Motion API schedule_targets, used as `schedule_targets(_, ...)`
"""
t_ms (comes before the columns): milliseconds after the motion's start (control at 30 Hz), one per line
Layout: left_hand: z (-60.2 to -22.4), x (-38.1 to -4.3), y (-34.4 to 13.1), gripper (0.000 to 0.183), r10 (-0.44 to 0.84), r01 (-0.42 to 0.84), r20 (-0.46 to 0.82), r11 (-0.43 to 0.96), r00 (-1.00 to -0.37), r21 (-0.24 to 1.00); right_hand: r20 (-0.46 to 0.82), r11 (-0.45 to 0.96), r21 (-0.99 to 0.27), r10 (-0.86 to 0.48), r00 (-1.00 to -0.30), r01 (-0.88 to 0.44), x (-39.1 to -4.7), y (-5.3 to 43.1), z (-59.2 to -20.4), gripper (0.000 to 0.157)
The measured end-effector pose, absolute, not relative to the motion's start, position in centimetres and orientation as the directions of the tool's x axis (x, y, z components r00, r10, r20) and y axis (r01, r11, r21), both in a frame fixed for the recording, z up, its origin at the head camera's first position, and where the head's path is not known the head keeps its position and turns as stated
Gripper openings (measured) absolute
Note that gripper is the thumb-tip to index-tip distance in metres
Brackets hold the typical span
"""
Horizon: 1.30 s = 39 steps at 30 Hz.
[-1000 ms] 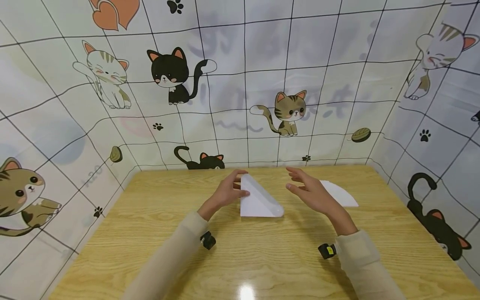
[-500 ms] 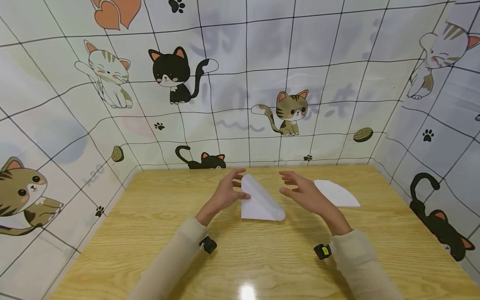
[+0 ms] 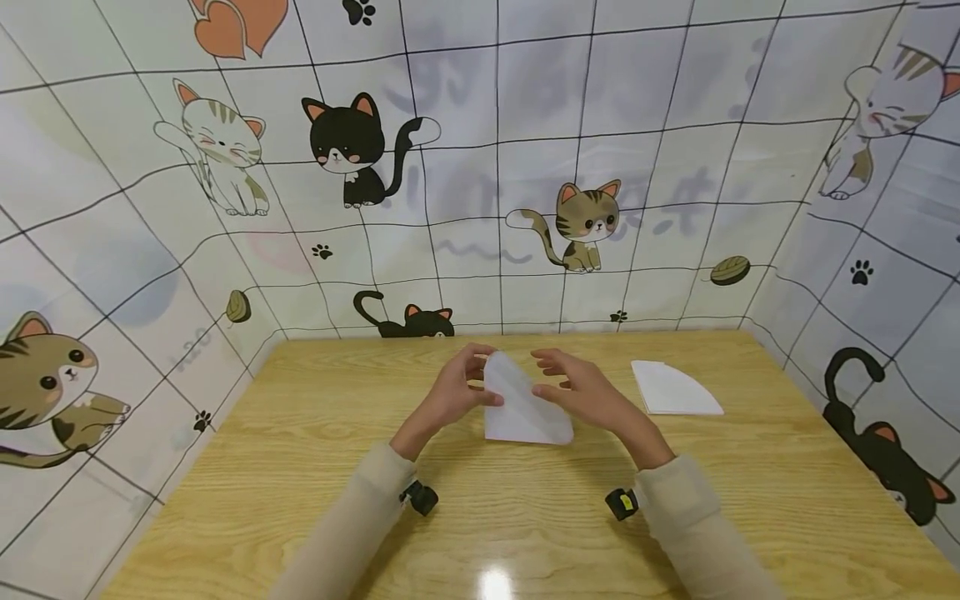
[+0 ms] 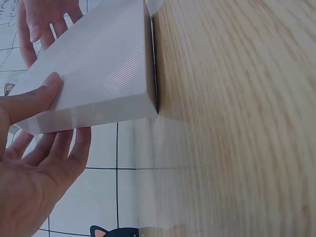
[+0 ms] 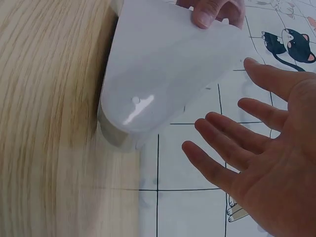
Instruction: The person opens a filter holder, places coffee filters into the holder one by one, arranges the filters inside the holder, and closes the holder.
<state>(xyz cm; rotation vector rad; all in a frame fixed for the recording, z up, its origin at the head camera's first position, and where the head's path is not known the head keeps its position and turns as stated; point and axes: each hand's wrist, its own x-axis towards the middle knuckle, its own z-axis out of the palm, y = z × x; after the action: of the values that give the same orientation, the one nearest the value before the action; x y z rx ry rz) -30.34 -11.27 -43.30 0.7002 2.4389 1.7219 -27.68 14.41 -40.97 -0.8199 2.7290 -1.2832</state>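
Note:
A white triangular box point(image 3: 517, 419) with rounded corners stands upright on the table, its slanted side facing right. My left hand point(image 3: 450, 390) grips its upright left side, thumb on the front face and fingers on the side wall. Thickness and a finely ribbed front show on the box point(image 4: 98, 69) in the left wrist view. My right hand point(image 3: 588, 390) is beside the slanted side, its fingers point(image 5: 222, 143) extended and spread apart. A gap shows between this hand and the box point(image 5: 148, 64) in the right wrist view.
A white fan-shaped piece point(image 3: 675, 392) lies on the wooden table point(image 3: 300, 442) to the right of my right hand. Behind the table rises a wall covering point(image 3: 465, 167) with a grid and cartoon cats. Small black cameras hang at both wrists.
My right hand has moved left, close to the slanted side of the box, uncovering more of the fan-shaped piece. The left hand keeps its grip, and the box has turned slightly.

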Motion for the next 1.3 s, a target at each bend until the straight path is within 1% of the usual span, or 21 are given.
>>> schedule_targets(200,-43.4,-30.1,-11.5,0.07,0.45,0.32,0.195,0.221,-0.872,0.921,0.185,0.534,-0.721,-0.467,-0.865,-0.442,-27.6,13.6,-41.2,0.06)
schedule_targets(533,-43.6,-29.5,-11.4,0.07,0.439,0.312,0.197,0.206,-0.877,0.928,0.179,0.543,-0.705,-0.488,-0.855,-0.457,-27.4,12.8,-41.0,0.063)
schedule_targets(800,-43.7,-29.3,-11.2,0.068,0.458,0.367,0.234,0.227,-0.858,0.902,0.183,0.551,-0.697,-0.48,-0.858,-0.458,-27.0,12.8,-40.8,0.062)
schedule_targets(1067,-43.7,-29.0,-11.1,0.067,0.463,0.371,0.235,0.227,-0.855,0.9,0.192,0.552,-0.689,-0.487,-0.852,-0.47,-27.0,12.4,-41.0,0.059)
schedule_targets(1300,-43.7,-29.0,-11.1,0.066,0.477,0.377,0.236,0.225,-0.846,0.899,0.202,0.555,-0.676,-0.492,-0.847,-0.484,-26.7,12.3,-41.1,0.051)
